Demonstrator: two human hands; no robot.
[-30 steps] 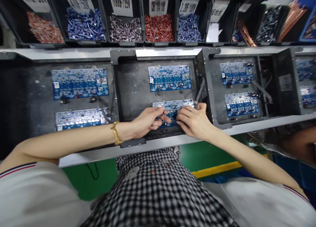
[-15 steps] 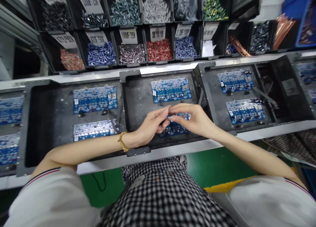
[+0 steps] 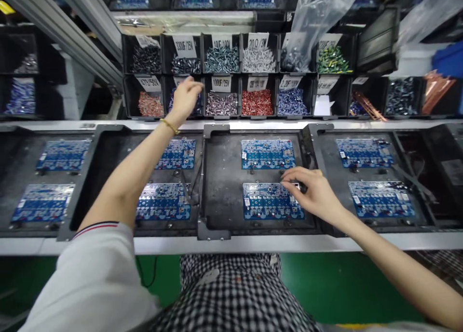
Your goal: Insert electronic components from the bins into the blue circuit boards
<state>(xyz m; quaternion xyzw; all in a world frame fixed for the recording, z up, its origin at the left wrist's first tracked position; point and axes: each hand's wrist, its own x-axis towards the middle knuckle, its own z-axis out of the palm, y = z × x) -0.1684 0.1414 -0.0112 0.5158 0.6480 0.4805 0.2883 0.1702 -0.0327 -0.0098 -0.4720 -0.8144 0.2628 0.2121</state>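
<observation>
My left hand (image 3: 185, 99) hangs over the bin of blue cylindrical parts (image 3: 172, 102), just below the bin marked 330UF/25V (image 3: 185, 65). Its fingers look loosely apart, and nothing shows in them. Over the upper right corner of the lower blue circuit board (image 3: 269, 206) is my right hand (image 3: 315, 192), thumb and forefinger pinched together. Anything between those fingertips is too small to make out. A second blue circuit board (image 3: 267, 159) lies above it in the same dark tray (image 3: 222, 182).
Bins of red parts (image 3: 256, 102), white parts (image 3: 258, 59) and violet-blue parts (image 3: 292, 101) stand in two rows behind the trays. Neighbouring trays hold more boards, such as one at right (image 3: 381, 199). A clear plastic bag (image 3: 318, 19) rises from a back bin.
My hands were together over the lower board. The left has moved up and left to the bins; the right has shifted right, uncovering most of that board. The view has tilted up.
</observation>
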